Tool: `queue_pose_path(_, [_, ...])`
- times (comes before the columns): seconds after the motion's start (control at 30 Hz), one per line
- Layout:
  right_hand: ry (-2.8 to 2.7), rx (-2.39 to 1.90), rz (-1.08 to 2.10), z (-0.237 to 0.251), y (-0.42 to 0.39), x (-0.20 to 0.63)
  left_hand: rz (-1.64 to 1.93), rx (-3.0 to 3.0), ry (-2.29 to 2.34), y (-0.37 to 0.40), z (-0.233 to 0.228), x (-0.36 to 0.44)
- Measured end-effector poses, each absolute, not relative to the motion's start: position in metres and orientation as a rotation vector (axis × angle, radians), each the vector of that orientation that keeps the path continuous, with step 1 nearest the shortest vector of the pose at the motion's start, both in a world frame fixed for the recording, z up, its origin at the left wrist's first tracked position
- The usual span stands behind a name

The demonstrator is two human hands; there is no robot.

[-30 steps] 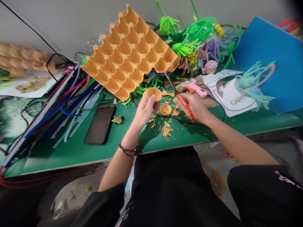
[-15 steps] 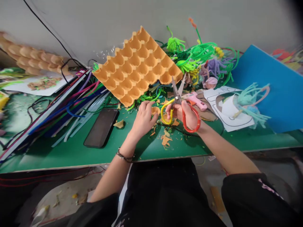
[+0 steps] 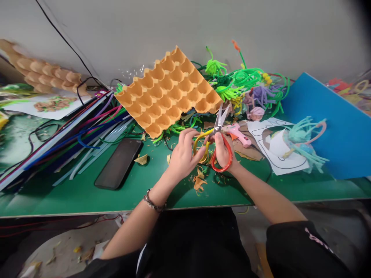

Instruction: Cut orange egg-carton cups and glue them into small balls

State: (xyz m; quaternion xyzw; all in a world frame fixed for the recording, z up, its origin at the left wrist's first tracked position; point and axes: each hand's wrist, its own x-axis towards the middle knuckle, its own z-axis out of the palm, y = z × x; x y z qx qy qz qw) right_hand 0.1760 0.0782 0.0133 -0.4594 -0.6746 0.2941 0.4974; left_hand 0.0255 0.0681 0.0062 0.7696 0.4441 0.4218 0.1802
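My right hand [image 3: 222, 151] holds a pair of scissors [image 3: 218, 128] with one yellow and one red handle loop. The blades are parted and point away from me, their tips near the lower right edge of an orange cardboard egg tray [image 3: 166, 92]. My left hand [image 3: 183, 156] has its fingers and thumb curved about the yellow loop and touching it; what lies behind the fingers is hidden. Torn scraps of tray cardboard [image 3: 198, 181] and small crumbs lie on the green tabletop [image 3: 133, 197] below the hands.
A black phone [image 3: 118, 164] lies left of my left hand, beside a bundle of pipe cleaners and sticks [image 3: 95, 129]. Right of the scissors are a pink glue gun [image 3: 239, 135], a cut paper sheet [image 3: 278, 144] and a blue board [image 3: 327, 127]. Green pipe-cleaner shapes [image 3: 243, 79] are piled behind.
My left hand has moved right and come onto the yellow scissors loop. My right hand and the scissors have shifted slightly left relative to the table. The small cardboard cup beside my left fingers is now hidden.
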Motion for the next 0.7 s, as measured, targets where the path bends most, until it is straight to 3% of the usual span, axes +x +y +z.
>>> queue_pose_path(0.13, [-1.7,-1.066,0.721,0.015,0.075,0.182,1.062,1.878,1.182,0.07,0.005,0.03])
queue_pose_path(0.4, [-1.527,-1.069,0.63,0.009,0.08,0.181,1.182,1.348,0.976,0.069,-0.001,0.045])
queue_pose_path(0.57, [-1.502,-1.061,0.627,0.003,0.081,0.182,1.418,1.812,1.255,0.068,-0.002,0.044])
queue_pose_path(0.7, [-1.481,-1.05,0.605,0.001,0.081,0.182,1.141,2.271,1.295,0.068,-0.004,0.044])
